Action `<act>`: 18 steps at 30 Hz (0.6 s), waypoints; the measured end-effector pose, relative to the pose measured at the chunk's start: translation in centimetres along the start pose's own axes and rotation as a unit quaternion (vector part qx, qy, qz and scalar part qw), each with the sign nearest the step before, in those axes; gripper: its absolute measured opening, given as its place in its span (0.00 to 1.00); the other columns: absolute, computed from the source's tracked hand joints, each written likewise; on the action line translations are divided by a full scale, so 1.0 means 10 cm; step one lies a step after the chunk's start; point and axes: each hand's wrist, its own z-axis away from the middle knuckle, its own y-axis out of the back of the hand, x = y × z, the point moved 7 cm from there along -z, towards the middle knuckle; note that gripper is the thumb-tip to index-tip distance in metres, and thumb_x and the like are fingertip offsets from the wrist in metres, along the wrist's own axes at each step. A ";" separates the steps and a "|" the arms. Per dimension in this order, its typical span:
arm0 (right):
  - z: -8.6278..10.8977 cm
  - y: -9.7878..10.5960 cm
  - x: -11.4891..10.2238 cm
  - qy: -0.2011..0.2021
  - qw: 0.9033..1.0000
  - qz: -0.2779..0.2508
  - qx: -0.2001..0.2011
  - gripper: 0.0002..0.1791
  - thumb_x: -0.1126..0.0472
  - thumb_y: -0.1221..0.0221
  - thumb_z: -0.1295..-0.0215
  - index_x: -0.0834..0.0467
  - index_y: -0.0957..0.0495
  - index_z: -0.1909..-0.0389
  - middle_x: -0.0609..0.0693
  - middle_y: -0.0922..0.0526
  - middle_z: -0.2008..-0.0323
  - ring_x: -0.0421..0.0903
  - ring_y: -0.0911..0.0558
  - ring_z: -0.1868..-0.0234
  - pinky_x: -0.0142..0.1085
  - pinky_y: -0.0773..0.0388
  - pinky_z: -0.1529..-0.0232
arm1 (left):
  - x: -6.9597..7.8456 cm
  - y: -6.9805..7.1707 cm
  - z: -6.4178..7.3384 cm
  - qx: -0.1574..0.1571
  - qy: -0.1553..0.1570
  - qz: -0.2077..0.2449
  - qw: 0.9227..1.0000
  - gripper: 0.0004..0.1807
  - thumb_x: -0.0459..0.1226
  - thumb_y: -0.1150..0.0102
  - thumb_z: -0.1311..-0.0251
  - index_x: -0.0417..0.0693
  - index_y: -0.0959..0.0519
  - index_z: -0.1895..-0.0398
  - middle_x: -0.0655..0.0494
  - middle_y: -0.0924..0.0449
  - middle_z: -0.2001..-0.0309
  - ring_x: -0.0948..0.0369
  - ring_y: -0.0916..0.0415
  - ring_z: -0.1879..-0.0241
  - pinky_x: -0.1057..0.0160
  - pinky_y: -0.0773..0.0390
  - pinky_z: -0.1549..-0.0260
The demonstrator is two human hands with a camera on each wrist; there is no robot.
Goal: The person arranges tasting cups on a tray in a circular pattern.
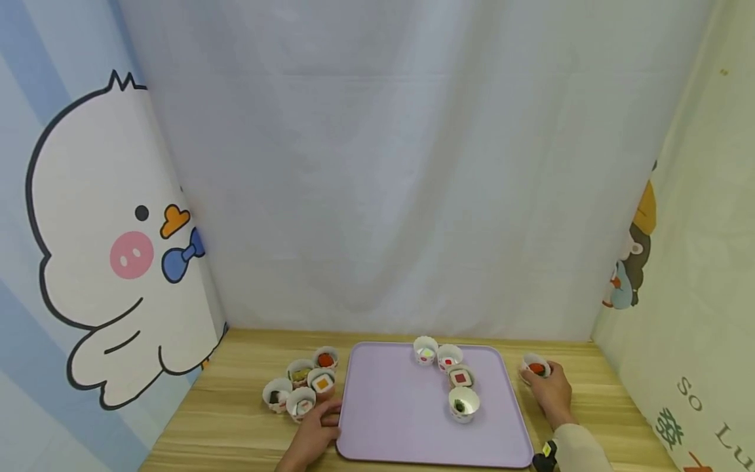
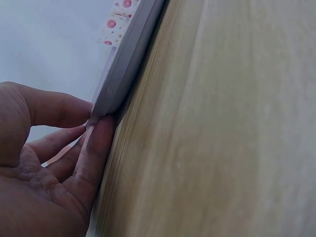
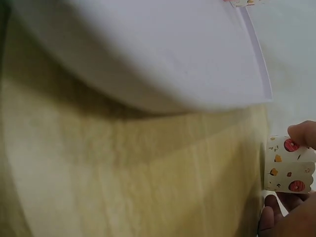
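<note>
At the left edge of a lilac tray (image 1: 398, 419), my left hand (image 1: 315, 429) pinches the rim between thumb and fingers. The left wrist view shows the tray edge (image 2: 129, 59) between thumb and fingertips, close over the wood. Right of the tray, my right hand (image 1: 552, 392) grips a small scalloped paper cup (image 1: 529, 362) with a red and dark green piece inside. Donut prints show on this cup (image 3: 290, 165) in the right wrist view, with the thumb on one side and fingers on the other.
On the tray's right half, several similar cups (image 1: 463, 404) stand in a bent row, each with a small coloured piece. More cups (image 1: 277, 395) cluster on the wooden table (image 1: 218, 419) left of the tray. A white curtain (image 1: 377, 196) hangs behind the table.
</note>
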 end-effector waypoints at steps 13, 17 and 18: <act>0.05 0.18 0.02 0.017 0.999 0.042 -0.014 0.45 0.44 0.36 0.41 0.69 0.39 0.33 0.72 0.29 0.40 0.65 0.26 0.43 0.51 0.28 0.48 | 0.01 0.00 0.00 0.000 0.003 0.006 1.000 0.33 0.21 0.46 0.52 0.26 0.33 0.37 0.29 0.26 0.44 0.55 0.21 0.54 0.57 0.17 0.64; 0.10 0.31 0.01 0.026 0.998 0.052 -0.009 0.45 0.43 0.36 0.41 0.69 0.39 0.33 0.71 0.28 0.41 0.62 0.25 0.45 0.40 0.27 0.56 | 0.01 -0.01 0.00 0.003 0.005 0.003 1.000 0.32 0.21 0.46 0.51 0.26 0.33 0.37 0.29 0.26 0.43 0.55 0.21 0.54 0.57 0.17 0.64; 0.11 0.35 0.00 0.027 0.998 0.051 -0.009 0.46 0.43 0.36 0.41 0.69 0.40 0.33 0.71 0.28 0.42 0.62 0.25 0.45 0.38 0.28 0.58 | 0.01 -0.01 0.00 0.003 0.006 0.003 1.000 0.32 0.21 0.46 0.51 0.26 0.33 0.36 0.29 0.26 0.43 0.55 0.21 0.54 0.57 0.17 0.64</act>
